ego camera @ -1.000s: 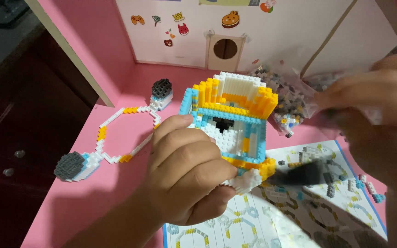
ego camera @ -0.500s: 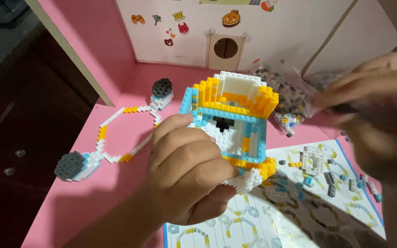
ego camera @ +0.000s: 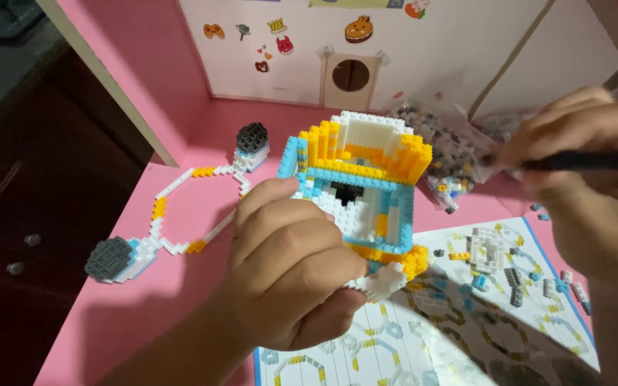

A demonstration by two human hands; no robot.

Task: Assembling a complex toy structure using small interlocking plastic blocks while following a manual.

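Shifted since half a second ago: right hand (ego camera: pixel 595 150), slightly lower beside the block figure (ego camera: pixel 355 189), now showing a thin dark tool (ego camera: pixel 581 161) pinched between fingers and thumb, tip pointing toward the bag of loose bricks (ego camera: pixel 445 154) behind the figure. Unchanged: left hand (ego camera: pixel 291 268), fingers wrapped and pressed around the figure's front lower left, holding it upright on the pink table (ego camera: pixel 180 286). Right of and below the figure, instruction sheet (ego camera: pixel 466 322) with small loose pieces. Left of the figure, a flat white-and-yellow brick chain (ego camera: pixel 180 214) ending in grey discs.
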